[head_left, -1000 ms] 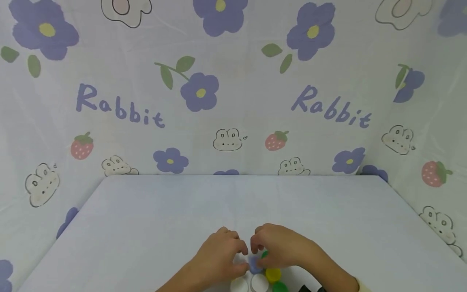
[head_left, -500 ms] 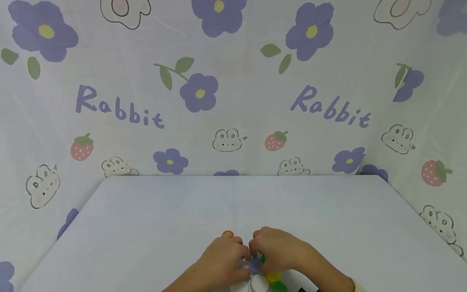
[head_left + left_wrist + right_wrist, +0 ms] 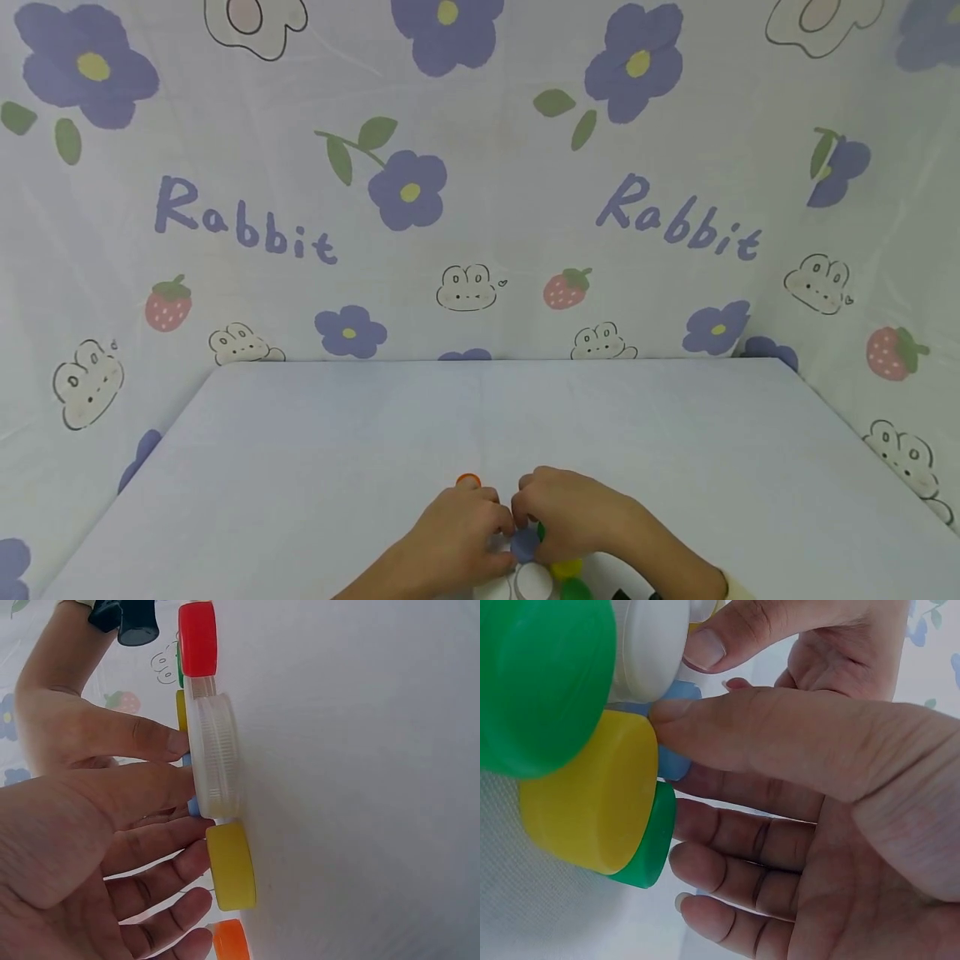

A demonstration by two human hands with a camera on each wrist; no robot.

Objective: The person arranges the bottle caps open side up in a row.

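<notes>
Both hands meet over a cluster of plastic bottle caps near the table's front edge. In the head view a blue bottle cap (image 3: 524, 546) sits between them. My right hand (image 3: 573, 512) pinches it with thumb and index finger, its other fingers loosely bent. From the other side my left hand (image 3: 457, 533) holds thumb and index finger at the blue cap's edge. In the left wrist view a clear ridged cap (image 3: 216, 757) stands beside the left thumb, with a yellow cap (image 3: 231, 866) below it. A green cap (image 3: 544, 682) and another yellow cap (image 3: 592, 795) lie near the right thumb.
A white cap (image 3: 534, 582) lies in front of the blue one. An orange cap (image 3: 468, 480) is just beyond the left hand, and a red cap (image 3: 198, 639) stands at the cluster's other end. Patterned cloth (image 3: 480, 208) hangs behind the white table (image 3: 480, 417).
The blue cap, blurred a second ago, is now still and sharp. Both hands have drawn slightly closer together around it, and the orange cap has come into view beyond the left hand.
</notes>
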